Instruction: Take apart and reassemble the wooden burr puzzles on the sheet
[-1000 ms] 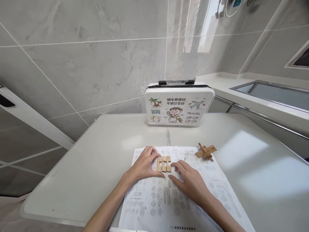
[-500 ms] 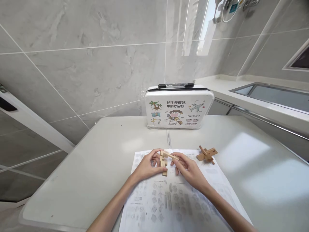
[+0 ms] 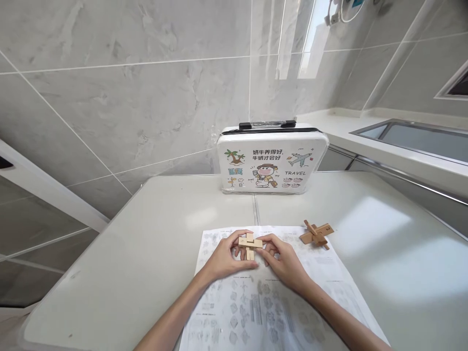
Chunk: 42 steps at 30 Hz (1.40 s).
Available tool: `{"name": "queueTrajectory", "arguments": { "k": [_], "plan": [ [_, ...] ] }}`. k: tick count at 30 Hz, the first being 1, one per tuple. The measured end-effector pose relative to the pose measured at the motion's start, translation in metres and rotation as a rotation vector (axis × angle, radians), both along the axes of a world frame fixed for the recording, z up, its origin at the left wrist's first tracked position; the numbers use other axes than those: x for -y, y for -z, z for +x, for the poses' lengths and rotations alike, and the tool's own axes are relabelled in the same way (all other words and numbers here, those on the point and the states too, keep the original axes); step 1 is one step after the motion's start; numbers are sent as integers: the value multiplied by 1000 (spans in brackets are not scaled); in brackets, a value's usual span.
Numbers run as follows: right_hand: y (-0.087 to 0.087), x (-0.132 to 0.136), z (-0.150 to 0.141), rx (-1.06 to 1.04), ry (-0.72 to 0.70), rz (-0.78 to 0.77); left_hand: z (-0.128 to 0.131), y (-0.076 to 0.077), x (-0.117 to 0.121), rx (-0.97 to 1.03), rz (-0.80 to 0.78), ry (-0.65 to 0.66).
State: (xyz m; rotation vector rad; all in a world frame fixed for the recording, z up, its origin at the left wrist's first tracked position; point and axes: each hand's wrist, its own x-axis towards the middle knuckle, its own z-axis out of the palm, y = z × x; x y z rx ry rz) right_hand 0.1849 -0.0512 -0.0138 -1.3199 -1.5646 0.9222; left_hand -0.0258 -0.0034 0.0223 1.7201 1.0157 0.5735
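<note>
Between my two hands is a light wooden interlocking puzzle (image 3: 250, 243), its notched sticks forming a cross. My left hand (image 3: 224, 256) grips the upright sticks, thumb at the lower end and fingers at the top. The right end of the crosswise stick is pinched by my right hand (image 3: 283, 258). Some fingers of both hands are hidden behind the wood. A darker wooden burr puzzle (image 3: 316, 234) marked with a 2 rests to the right of my right hand, at the sheet's edge. Under my hands lies a printed instruction sheet (image 3: 252, 302) with rows of small diagrams.
A white cartoon-printed case (image 3: 272, 163) with a black handle stands upright at the back of the pale folding table (image 3: 146, 234). Behind it rises a grey tiled wall (image 3: 146, 97). A white counter (image 3: 329, 127) with a sink borders the table at right.
The stick in my right hand, held slanted at the top right before, now lies level across the upright sticks. My right hand has come lower and closer to the puzzle.
</note>
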Motion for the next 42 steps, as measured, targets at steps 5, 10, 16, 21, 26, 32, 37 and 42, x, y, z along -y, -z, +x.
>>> {"name": "queueTrajectory", "arguments": {
  "k": [5,10,16,21,26,32,37,42],
  "plan": [
    [2,0,0,5,-4,2,1,0,0,-7,5,9],
    [3,2,-1,50,17,17,1,0,-1,13,26,24],
    [0,2,1,129,-3,49,0,0,-1,34,40,43],
    [0,2,2,147,-5,54,-1,2,-1,24,55,33],
    [2,3,0,165,32,68,0,1,-2,21,50,31],
    [2,2,0,148,28,81,0,1,-2,13,46,19],
    [3,2,-1,125,40,61,0,1,-2,22,41,27],
    [3,3,-1,110,47,47,0,0,-1,32,31,22]
  ]
}}
